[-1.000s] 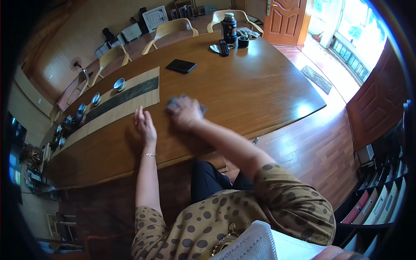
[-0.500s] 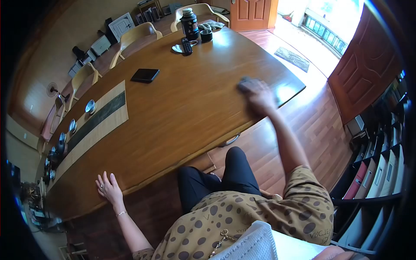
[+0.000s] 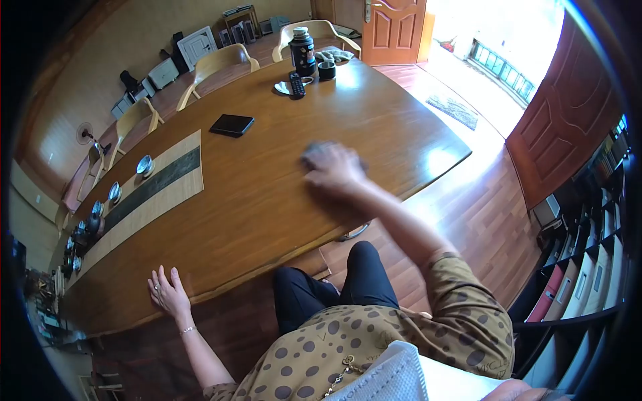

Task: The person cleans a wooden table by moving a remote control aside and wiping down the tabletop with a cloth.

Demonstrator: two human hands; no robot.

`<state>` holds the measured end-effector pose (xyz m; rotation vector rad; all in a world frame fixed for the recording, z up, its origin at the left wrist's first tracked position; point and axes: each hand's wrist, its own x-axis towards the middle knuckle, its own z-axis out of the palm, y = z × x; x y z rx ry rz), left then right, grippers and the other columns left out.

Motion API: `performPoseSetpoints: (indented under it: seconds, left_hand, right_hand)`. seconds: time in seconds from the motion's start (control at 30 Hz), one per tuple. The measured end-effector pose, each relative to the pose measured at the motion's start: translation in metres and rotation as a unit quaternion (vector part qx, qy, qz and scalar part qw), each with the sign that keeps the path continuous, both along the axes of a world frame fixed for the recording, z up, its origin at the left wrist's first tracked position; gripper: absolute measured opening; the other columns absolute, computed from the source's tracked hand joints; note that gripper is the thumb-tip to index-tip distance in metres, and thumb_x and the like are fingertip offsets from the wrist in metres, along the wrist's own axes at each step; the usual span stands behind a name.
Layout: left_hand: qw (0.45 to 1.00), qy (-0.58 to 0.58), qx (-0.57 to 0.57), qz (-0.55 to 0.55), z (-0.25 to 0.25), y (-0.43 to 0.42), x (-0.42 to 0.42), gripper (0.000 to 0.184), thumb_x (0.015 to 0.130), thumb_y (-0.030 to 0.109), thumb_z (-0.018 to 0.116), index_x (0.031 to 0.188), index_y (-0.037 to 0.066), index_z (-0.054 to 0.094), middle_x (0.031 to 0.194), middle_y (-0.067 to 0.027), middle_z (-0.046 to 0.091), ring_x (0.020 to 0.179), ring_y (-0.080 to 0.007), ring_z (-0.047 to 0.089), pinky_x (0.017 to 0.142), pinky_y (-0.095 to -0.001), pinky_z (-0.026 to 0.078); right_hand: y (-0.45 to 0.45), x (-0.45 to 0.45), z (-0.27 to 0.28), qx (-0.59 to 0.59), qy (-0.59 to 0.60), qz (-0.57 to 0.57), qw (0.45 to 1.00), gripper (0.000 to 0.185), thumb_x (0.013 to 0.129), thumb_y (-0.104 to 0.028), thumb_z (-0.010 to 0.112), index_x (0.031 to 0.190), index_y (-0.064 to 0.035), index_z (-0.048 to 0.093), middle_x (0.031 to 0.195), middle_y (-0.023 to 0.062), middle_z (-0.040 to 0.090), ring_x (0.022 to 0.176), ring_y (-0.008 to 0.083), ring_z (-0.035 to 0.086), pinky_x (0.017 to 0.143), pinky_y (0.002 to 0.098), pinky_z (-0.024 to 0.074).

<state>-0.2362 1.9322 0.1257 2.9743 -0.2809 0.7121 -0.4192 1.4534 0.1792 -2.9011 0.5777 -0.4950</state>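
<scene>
My right hand [image 3: 336, 172] is pressed down over a dark grey cloth [image 3: 314, 152] on the brown wooden table [image 3: 267, 194]. Motion blurs the hand, and most of the cloth is hidden under the palm. At the table's near left edge, my left hand [image 3: 168, 292] lies flat with its fingers spread, holding nothing. A black rectangular case [image 3: 232, 125] lies farther back, left of the cloth. Beyond it are a black remote control [image 3: 297, 85], a dark thermos flask [image 3: 302, 55] and a small black cup [image 3: 326, 71].
A woven runner [image 3: 160, 175] with several small cups stretches along the table's left side. Pale wooden chairs [image 3: 221, 67] stand on the far side. To the right is a shelf of binders [image 3: 578, 287], and an open door [image 3: 562, 113] lets in bright light.
My right hand has slid the cloth leftward across the table, away from the right edge. My left hand stays in the same place. The view has tilted slightly.
</scene>
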Motion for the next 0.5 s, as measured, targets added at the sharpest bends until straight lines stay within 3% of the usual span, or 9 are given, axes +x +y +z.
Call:
performPoseSetpoints:
  seconds: [0.03, 0.07, 0.1, 0.2, 0.3, 0.37, 0.43, 0.47, 0.5]
  left_hand:
    - [1.000, -0.003, -0.004, 0.002, -0.001, 0.000, -0.001, 0.056, 0.098, 0.054, 0.041, 0.134, 0.013, 0.054, 0.144, -0.0125, 0.048, 0.138, -0.0344, 0.034, 0.111, -0.0493, 0.025]
    - [1.000, -0.007, -0.007, 0.004, 0.000, 0.001, -0.001, 0.055, 0.098, 0.054, 0.041, 0.134, 0.013, 0.055, 0.143, -0.0123, 0.048, 0.138, -0.0343, 0.035, 0.111, -0.0493, 0.026]
    - [1.000, -0.011, -0.009, 0.006, 0.001, 0.001, -0.001, 0.054, 0.098, 0.053, 0.041, 0.133, 0.014, 0.055, 0.143, -0.0122, 0.049, 0.137, -0.0343, 0.036, 0.111, -0.0493, 0.026]
    - [1.000, -0.008, -0.022, -0.003, -0.002, 0.005, 0.001, 0.052, 0.099, 0.051, 0.042, 0.131, 0.012, 0.057, 0.142, -0.0139, 0.049, 0.136, -0.0358, 0.036, 0.110, -0.0495, 0.026]
    - [0.999, -0.004, -0.031, -0.013, 0.000, 0.006, 0.000, 0.050, 0.099, 0.049, 0.043, 0.129, 0.011, 0.058, 0.141, -0.0140, 0.050, 0.135, -0.0363, 0.037, 0.110, -0.0504, 0.027]
    - [0.999, -0.008, -0.039, -0.018, -0.002, 0.007, 0.000, 0.049, 0.099, 0.047, 0.044, 0.128, 0.011, 0.059, 0.140, -0.0138, 0.050, 0.135, -0.0361, 0.038, 0.110, -0.0502, 0.027]
    - [0.999, -0.010, -0.040, -0.016, -0.004, 0.008, 0.000, 0.048, 0.099, 0.047, 0.045, 0.127, 0.011, 0.059, 0.140, -0.0134, 0.051, 0.135, -0.0358, 0.038, 0.110, -0.0500, 0.027]
    - [0.999, -0.012, -0.043, -0.015, -0.005, 0.006, 0.000, 0.047, 0.099, 0.046, 0.046, 0.127, 0.010, 0.060, 0.139, -0.0132, 0.051, 0.135, -0.0356, 0.038, 0.110, -0.0499, 0.027]
    - [0.999, -0.012, -0.043, -0.015, -0.005, 0.005, -0.001, 0.047, 0.099, 0.046, 0.047, 0.126, 0.010, 0.060, 0.139, -0.0131, 0.052, 0.135, -0.0354, 0.038, 0.110, -0.0499, 0.027]
  right_hand:
    - [0.055, 0.021, 0.008, 0.025, 0.034, 0.037, 0.998, 0.050, 0.084, -0.049, 0.056, 0.122, -0.0172, 0.058, 0.128, 0.0111, 0.053, 0.123, 0.0311, 0.046, 0.098, 0.0519, 0.0391]
    - [0.098, 0.045, -0.027, -0.030, -0.021, 0.114, 0.993, 0.057, 0.086, -0.053, 0.053, 0.130, -0.0171, 0.054, 0.132, 0.0150, 0.048, 0.126, 0.0338, 0.042, 0.102, 0.0546, 0.0326]
    - [0.143, 0.047, -0.005, 0.029, 0.025, 0.205, 0.978, 0.060, 0.089, -0.055, 0.049, 0.136, -0.0179, 0.051, 0.140, 0.0182, 0.042, 0.131, 0.0362, 0.036, 0.103, 0.0563, 0.0281]
    - [0.228, 0.066, -0.035, -0.025, -0.052, 0.323, 0.944, 0.052, 0.093, -0.048, 0.045, 0.136, -0.0205, 0.051, 0.144, 0.0152, 0.042, 0.136, 0.0335, 0.035, 0.105, 0.0553, 0.0278]
    - [0.198, 0.079, -0.039, -0.031, -0.060, 0.401, 0.914, 0.045, 0.092, -0.042, 0.046, 0.131, -0.0225, 0.056, 0.140, 0.0108, 0.048, 0.134, 0.0283, 0.039, 0.103, 0.0531, 0.0312]
    - [0.128, 0.074, 0.006, -0.035, 0.061, 0.304, 0.950, 0.042, 0.086, -0.039, 0.053, 0.123, -0.0228, 0.060, 0.134, 0.0069, 0.054, 0.130, 0.0223, 0.044, 0.095, 0.0465, 0.0402]
    - [0.028, 0.080, -0.013, -0.008, -0.049, 0.168, 0.984, 0.041, 0.081, -0.029, 0.056, 0.121, -0.0259, 0.061, 0.127, 0.0049, 0.058, 0.127, 0.0232, 0.046, 0.098, 0.0454, 0.0428]
    - [-0.021, 0.070, -0.011, -0.057, -0.053, 0.051, 0.996, 0.046, 0.075, -0.020, 0.063, 0.120, -0.0280, 0.064, 0.139, -0.0043, 0.053, 0.124, 0.0201, 0.051, 0.101, 0.0381, 0.0443]
    - [-0.061, 0.043, 0.020, -0.032, 0.025, 0.023, 0.999, 0.043, 0.082, -0.018, 0.056, 0.124, -0.0270, 0.062, 0.142, -0.0028, 0.051, 0.128, 0.0224, 0.048, 0.103, 0.0391, 0.0426]
